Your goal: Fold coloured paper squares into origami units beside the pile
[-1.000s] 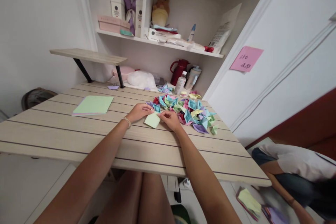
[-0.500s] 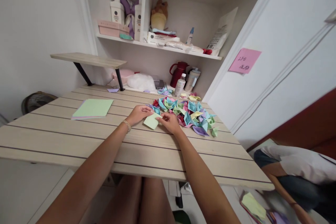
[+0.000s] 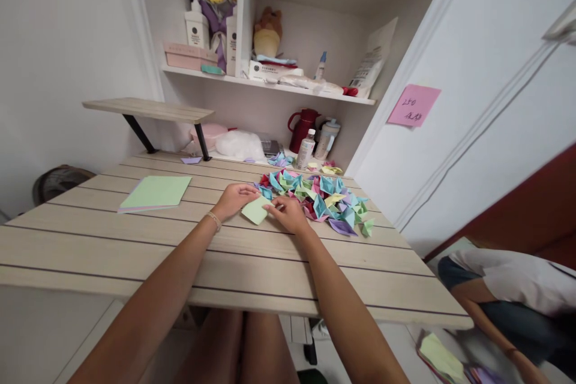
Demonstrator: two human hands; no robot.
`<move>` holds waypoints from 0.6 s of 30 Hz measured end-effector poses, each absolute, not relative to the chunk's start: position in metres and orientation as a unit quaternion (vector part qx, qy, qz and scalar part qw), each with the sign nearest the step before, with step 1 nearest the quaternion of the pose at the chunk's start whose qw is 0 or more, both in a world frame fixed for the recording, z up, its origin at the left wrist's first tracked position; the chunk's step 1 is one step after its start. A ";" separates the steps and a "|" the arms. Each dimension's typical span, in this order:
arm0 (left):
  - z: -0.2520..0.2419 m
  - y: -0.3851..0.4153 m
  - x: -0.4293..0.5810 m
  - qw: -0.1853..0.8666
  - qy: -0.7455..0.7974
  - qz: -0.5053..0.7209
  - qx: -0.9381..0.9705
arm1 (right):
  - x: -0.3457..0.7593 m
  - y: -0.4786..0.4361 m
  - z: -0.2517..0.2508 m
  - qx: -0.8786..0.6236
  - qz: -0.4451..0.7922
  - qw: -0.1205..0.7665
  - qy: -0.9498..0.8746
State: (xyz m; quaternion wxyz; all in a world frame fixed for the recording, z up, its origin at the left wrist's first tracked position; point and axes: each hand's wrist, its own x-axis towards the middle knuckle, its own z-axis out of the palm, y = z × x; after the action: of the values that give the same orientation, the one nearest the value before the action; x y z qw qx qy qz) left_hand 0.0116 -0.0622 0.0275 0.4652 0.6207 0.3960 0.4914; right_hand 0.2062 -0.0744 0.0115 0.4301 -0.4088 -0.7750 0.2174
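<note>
**Both hands on one pale green square, bench centre**

- Far left of the bench point(image 3: 112, 252): a flat stack of paper sheets point(image 3: 155, 192), green sheet on top, with a thin pink-purple edge showing beneath. It lies well apart from the hands.
- Left hand point(image 3: 234, 199): fingers curled and narrow, closed over the upper left edge of the pale green paper square point(image 3: 255, 211). A thin bracelet sits at the wrist.
- The square sits between the two hands, at the middle of the bench and just beside the near edge of the pile. It is turned corner-on. Cannot tell whether it lies flat on the wood or is lifted slightly.
- Right hand point(image 3: 288, 215): fingers drawn together, pinching the square's right edge, knuckles up.
- Right of the hands: a pile of folded paper pieces point(image 3: 326, 198) in blue, green, pink, yellow and purple, spread loosely toward the wall.
- Behind the pile, at the back of the bench: a red jug point(image 3: 303, 126) and a small bottle point(image 3: 306, 150) side by side.
- Wall, right: a pink note point(image 3: 413, 105) with handwriting too small to read.
- Lower right, on the floor: another person point(image 3: 517, 285) in a white top.
</note>
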 end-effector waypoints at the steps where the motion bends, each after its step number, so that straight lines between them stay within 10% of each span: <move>1: 0.028 -0.062 0.011 0.464 0.392 0.498 0.619 | 0.206 -0.073 0.011 -0.409 0.238 0.450 -0.758; 18: 0.026 -0.064 0.018 0.443 0.368 0.514 0.636 | 0.205 -0.064 0.011 -0.378 0.421 0.597 -0.569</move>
State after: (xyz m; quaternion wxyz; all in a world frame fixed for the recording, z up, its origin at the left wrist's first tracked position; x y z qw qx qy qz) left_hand 0.0179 -0.0640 0.0263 0.4429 0.6360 0.3680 0.5137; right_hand 0.2055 -0.0635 0.0113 0.5970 -0.3781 -0.5690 0.4206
